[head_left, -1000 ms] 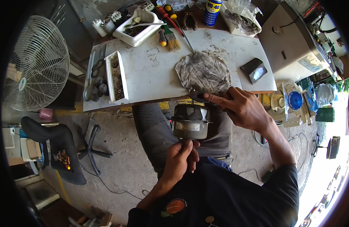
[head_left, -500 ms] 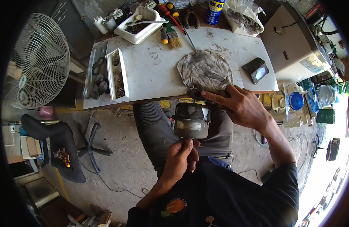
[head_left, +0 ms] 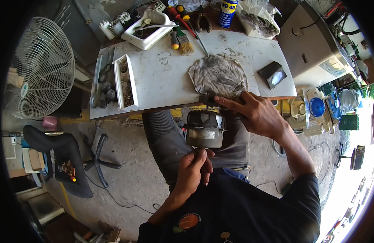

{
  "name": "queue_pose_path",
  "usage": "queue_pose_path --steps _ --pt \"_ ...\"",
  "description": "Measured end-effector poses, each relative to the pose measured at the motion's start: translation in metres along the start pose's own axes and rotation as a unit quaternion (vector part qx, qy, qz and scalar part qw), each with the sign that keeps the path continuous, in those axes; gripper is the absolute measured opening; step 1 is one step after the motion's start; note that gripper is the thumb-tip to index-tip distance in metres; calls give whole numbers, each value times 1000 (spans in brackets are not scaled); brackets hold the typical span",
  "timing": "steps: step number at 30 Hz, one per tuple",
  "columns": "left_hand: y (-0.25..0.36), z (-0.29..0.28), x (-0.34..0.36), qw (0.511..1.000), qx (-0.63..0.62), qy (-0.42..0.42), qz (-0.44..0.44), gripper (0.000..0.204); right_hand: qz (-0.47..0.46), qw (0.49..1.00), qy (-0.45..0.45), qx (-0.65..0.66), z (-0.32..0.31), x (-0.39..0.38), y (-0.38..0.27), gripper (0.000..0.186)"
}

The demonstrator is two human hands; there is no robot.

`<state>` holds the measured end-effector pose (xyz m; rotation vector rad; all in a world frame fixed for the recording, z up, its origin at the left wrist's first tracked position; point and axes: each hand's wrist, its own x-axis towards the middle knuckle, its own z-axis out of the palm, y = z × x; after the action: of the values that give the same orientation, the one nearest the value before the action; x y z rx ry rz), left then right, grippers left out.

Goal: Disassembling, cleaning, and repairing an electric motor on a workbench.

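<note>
Small grey motor (head_left: 205, 129) sits on the lap just below the tabletop (head_left: 162, 77) edge — left hand (head_left: 193, 172) fingers pinching its near end, right hand (head_left: 258, 115) fingers pressed on a dark tool (head_left: 207, 98) at its far side.

Our left hand (head_left: 194, 170) is curled closed, wrist bent upward; our right hand (head_left: 258, 115) reaches forward, fingers extended leftward, forearm angled back.
</note>
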<state>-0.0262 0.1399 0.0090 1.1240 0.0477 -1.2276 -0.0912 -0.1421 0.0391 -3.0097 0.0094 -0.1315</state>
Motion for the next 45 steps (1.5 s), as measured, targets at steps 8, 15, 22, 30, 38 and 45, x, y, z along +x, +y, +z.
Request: queue_pose_path --steps 8,15,22,30,38,45 --pt "-1 -2 2 1000 -2 -2 -1 32 12 999 25 16 -10 -2 -1 87" --pt "2 -1 1 1000 -4 -3 -12 32 9 999 -20 34 -4 0 -1 77" --pt "-2 -4 1 1000 -10 -6 -1 32 11 999 43 27 -13 4 0 88" --pt "-1 -6 3 1000 -4 -12 -5 32 8 997 64 47 -24 4 -7 82" --pt "-17 -10 11 999 40 2 16 32 81 994 73 28 -16 27 11 68" --pt "-22 -7 12 999 46 -3 16 32 64 993 88 -46 -4 59 25 61"
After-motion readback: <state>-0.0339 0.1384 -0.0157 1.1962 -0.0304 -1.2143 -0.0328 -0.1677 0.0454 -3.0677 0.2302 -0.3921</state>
